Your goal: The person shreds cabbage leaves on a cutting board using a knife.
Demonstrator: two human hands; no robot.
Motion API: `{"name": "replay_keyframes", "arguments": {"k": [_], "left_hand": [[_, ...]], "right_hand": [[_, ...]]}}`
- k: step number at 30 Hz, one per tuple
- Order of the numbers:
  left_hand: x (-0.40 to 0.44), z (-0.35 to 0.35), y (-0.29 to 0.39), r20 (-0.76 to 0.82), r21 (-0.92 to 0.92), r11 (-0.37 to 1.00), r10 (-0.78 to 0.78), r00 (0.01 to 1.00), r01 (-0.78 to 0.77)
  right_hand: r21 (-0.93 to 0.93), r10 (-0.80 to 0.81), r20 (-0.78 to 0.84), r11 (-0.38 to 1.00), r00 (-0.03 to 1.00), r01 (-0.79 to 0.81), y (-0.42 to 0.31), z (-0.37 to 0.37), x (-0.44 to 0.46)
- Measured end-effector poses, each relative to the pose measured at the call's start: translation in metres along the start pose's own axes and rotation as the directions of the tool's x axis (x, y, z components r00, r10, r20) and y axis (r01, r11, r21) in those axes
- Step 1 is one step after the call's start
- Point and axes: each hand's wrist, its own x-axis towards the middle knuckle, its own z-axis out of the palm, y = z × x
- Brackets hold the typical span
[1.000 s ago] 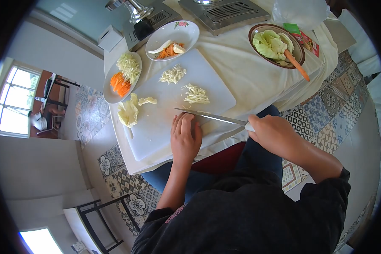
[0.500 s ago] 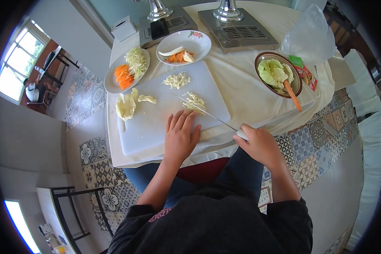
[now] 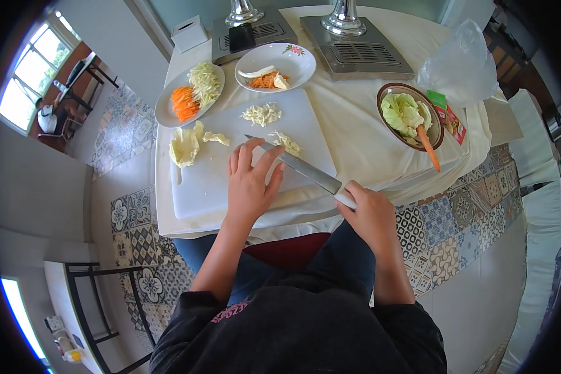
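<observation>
My right hand [image 3: 373, 215] is closed around the white handle of a kitchen knife [image 3: 311, 172]. The blade points up and left over the white cutting board [image 3: 212, 187], its broad side showing. My left hand [image 3: 250, 177] has its fingers apart at the blade's front part; whether they touch the steel I cannot tell. Just beyond the blade lies a small heap of shredded cabbage [image 3: 285, 144], partly hidden by it. A second heap of shreds [image 3: 261, 114] sits farther up the board. Pale cabbage leaf pieces [image 3: 186, 147] rest at the board's left side.
A plate [image 3: 162, 115] of shredded carrot and cabbage stands at the left. Behind the board is a flowered bowl [image 3: 305, 62] with scraps. On the right are a brown-rimmed bowl [image 3: 380, 100] with cabbage and carrot, packets [image 3: 445, 115], and a plastic bag [image 3: 458, 65]. Metal stands [image 3: 361, 53] sit behind.
The knife has turned so its broad side faces up. My left hand has moved up and left, its fingers spreading by the blade. My right hand has shifted slightly down with the handle.
</observation>
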Motion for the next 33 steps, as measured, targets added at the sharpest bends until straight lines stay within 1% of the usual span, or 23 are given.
{"name": "replay_keyframes", "arguments": {"k": [4,7,10,12,15,18,19,21,22,25,28,29,30,33], "left_hand": [[0.003,0.008,-0.004,0.054,0.059,0.998,0.02,0.998,-0.023],[0.002,0.012,-0.007,0.063,0.065,0.998,0.014,0.998,-0.018],[0.001,0.014,-0.008,0.085,0.075,0.997,0.006,0.996,-0.012],[0.002,0.015,-0.009,0.103,0.1,0.995,0.005,0.995,-0.015],[0.005,0.012,-0.009,0.08,0.1,0.995,-0.04,0.996,0.032],[0.011,0.008,-0.013,-0.041,0.008,0.997,-0.074,0.996,0.074],[0.011,0.004,-0.014,-0.058,-0.012,0.994,-0.109,0.992,0.108],[0.012,-0.003,-0.019,-0.09,-0.055,0.983,-0.18,0.98,0.175],[0.011,-0.003,-0.024,-0.128,-0.018,0.987,-0.16,0.979,0.159],[0.003,-0.003,-0.027,-0.144,-0.132,0.942,-0.326,0.934,0.308],[-0.002,0.001,-0.038,-0.022,-0.014,0.964,-0.266,0.964,0.266],[-0.004,0.004,-0.04,-0.017,-0.01,0.967,-0.255,0.967,0.255],[-0.004,0.008,-0.04,-0.013,-0.006,0.97,-0.243,0.97,0.243],[0.001,0.015,-0.042,-0.032,-0.017,0.976,-0.215,0.976,0.215]], "right_hand": [[-0.009,0.009,0.011,1.0,1.0,-0.009,-0.003,0.001,-0.001],[-0.024,-0.036,-0.028,0.999,0.999,0.035,-0.001,0.003,-0.002],[-0.038,-0.05,-0.015,0.998,0.999,0.05,0.0,0.002,-0.003],[-0.014,-0.062,-0.006,0.998,0.998,0.062,0.002,0.0,-0.005],[0.065,-0.046,0.034,0.997,0.998,0.044,0.005,-0.006,-0.008],[0.154,0.005,0.101,0.988,0.995,-0.021,0.009,-0.017,-0.01],[0.179,0.026,0.124,0.983,0.992,-0.048,0.011,-0.02,-0.01],[0.202,0.068,0.105,0.976,0.992,-0.088,0.018,-0.023,-0.01],[0.212,0.088,0.096,0.971,0.991,-0.107,0.021,-0.024,-0.01],[0.175,0.096,0.033,0.98,0.995,-0.1,0.023,-0.027,-0.004],[0.184,0.077,-0.048,0.981,0.996,-0.067,0.032,-0.024,0.013],[0.191,0.064,-0.08,0.98,0.995,-0.048,0.038,-0.019,0.02],[0.154,0.008,-0.138,0.988,0.99,0.013,0.042,-0.015,0.028],[-0.002,-0.129,-0.248,0.991,0.96,0.133,0.044,-0.007,0.046]]}}
